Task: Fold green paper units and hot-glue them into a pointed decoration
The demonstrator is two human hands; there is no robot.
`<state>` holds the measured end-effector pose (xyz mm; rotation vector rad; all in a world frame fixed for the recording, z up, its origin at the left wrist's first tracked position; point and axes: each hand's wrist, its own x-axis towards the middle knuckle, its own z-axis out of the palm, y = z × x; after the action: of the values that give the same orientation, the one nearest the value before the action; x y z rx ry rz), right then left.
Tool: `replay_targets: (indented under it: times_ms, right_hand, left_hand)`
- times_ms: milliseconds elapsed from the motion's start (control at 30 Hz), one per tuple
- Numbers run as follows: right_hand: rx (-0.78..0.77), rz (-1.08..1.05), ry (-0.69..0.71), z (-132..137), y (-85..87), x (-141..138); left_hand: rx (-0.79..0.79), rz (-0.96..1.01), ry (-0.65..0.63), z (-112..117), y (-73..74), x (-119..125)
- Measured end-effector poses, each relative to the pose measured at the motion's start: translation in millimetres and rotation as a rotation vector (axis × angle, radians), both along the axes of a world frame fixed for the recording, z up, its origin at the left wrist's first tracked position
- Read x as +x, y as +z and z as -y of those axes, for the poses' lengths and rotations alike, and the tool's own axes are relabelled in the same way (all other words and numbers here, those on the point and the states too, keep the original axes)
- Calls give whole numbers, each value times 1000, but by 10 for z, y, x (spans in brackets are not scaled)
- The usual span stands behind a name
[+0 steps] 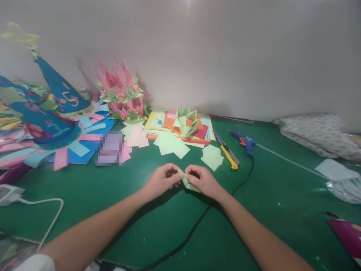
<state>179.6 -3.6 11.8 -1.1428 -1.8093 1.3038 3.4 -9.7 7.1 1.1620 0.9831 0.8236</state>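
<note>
A small folded piece of light green paper [191,185] is pinched between both hands above the green table. My left hand [166,180] is closed on its upper left end, thumb and fingers together. Closed on the other side is my right hand [204,182], whose fingertips nearly meet the left ones. Behind the hands lie loose light green paper squares [172,144] and a smaller pile of green squares [213,156]. A folded green paper ring [186,121] with pointed tips rests on a stack of coloured paper [210,130].
A yellow utility knife [227,150] and a blue glue gun [246,145] lie at the right, the black cord [194,227] running under my right arm. Pink paper crowns [124,94] and blue cone hats [60,88] stand left, near a pixelated purple object [109,148].
</note>
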Motion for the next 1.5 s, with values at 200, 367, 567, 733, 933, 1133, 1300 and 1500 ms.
replay_targets:
  times_ms: [200,367,567,733,933,1133,1300,1500]
  right_hand:
    - [20,18,-1,21,-3,-27]
    - [18,29,-10,21,10,-34]
    - [69,63,14,10,-31,-14]
    - [146,113,36,6,-39,3]
    - [145,112,40,12,-10,-18]
    - [69,34,44,8,-7,-10]
    - [-33,2,-9,7,-9,1]
    - [-44,39,-16,19,10,-1]
  left_hand:
    - [23,-37,-37,0,-45,-6]
    - [-12,-19,-27,13,-42,-11]
    - [-42,-10,-64,35,-37,-12]
    - [8,-63,-100,46,-4,-31]
    - [-96,10,-58,48,21,-5]
    - [-241,135,-47,20,6,2]
    - [-150,68,-31,-37,19,-63]
    - [28,-143,-24,-30,25,-104]
